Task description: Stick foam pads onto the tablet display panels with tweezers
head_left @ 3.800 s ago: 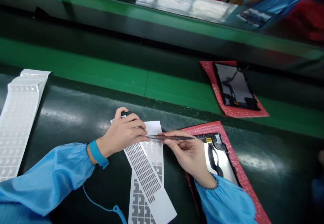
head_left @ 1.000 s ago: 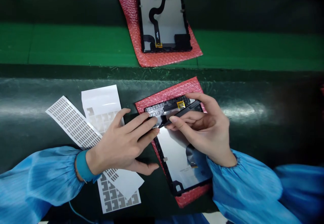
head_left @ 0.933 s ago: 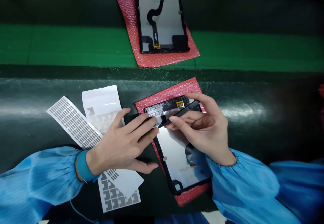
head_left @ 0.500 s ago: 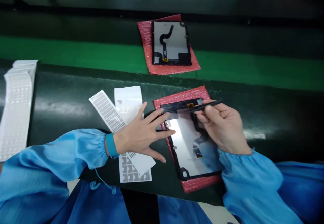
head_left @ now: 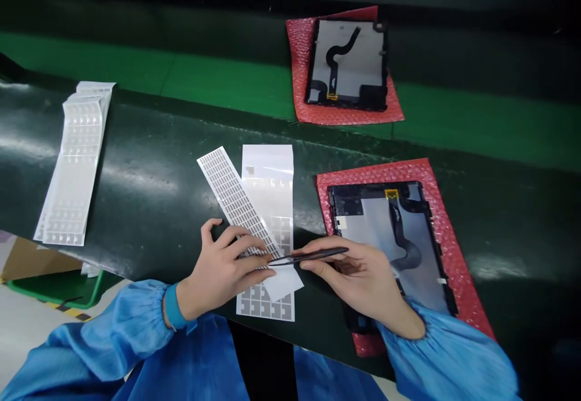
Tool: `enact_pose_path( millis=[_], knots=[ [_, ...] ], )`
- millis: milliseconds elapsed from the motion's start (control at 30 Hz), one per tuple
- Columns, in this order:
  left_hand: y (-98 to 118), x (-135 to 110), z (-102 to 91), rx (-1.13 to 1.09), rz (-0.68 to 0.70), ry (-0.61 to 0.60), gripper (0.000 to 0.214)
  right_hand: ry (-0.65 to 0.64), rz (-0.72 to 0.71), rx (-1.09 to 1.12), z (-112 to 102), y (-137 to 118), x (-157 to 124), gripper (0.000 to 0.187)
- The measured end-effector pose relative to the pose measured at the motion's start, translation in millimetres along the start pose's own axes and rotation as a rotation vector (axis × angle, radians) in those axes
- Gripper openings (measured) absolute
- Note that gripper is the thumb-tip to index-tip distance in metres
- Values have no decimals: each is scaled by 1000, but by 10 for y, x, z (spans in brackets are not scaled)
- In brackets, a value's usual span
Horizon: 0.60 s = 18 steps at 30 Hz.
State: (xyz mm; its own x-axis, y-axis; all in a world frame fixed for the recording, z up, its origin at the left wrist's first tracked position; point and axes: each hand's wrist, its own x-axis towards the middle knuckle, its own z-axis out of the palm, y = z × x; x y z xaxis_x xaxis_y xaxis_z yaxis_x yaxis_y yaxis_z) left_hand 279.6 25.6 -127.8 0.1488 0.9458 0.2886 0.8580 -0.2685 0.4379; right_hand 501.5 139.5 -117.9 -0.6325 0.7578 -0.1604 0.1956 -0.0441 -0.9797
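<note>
My right hand (head_left: 367, 277) pinches dark tweezers (head_left: 320, 257), whose tips touch or hover just over the lower part of a narrow strip of small grey stickers (head_left: 233, 192). My left hand (head_left: 220, 268) lies with fingers apart on that strip, fingertips close to the tweezer tips. The strip slants across a wider white sticker sheet (head_left: 267, 168) with larger grey pieces. Partly behind my right hand and forearm, a display panel (head_left: 374, 216) rests back side up on a pink bubble-wrap bag (head_left: 458, 274). A black flex cable (head_left: 399, 231) with a yellow end crosses it.
Another display panel (head_left: 363, 65) lies on a second pink bubble-wrap bag (head_left: 299, 68) at the back. Stacked sticker sheets (head_left: 75, 171) are on the left of the dark green table (head_left: 149, 195). Below its edge at lower left stands a green bin (head_left: 95, 292).
My right hand moved left with the tweezers, from the display panel to the sticker strip. My left hand shifted off the panel's edge onto the strip. The view has turned somewhat left.
</note>
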Motion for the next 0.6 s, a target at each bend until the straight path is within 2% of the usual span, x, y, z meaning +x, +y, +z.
enact_pose_path(
  millis=[267, 500, 600],
  knots=[
    [-12, 53, -25, -140, -118, -36, 11, 13, 32, -26, -47, -36, -5, 16],
    [10, 75, -36, -110, -131, -65, 12, -43, 27, -77, -48, -53, 3, 13],
    [15, 71, -30, -113, -125, -48, 14, -28, 14, -85, -21, -67, 1, 12]
  ],
)
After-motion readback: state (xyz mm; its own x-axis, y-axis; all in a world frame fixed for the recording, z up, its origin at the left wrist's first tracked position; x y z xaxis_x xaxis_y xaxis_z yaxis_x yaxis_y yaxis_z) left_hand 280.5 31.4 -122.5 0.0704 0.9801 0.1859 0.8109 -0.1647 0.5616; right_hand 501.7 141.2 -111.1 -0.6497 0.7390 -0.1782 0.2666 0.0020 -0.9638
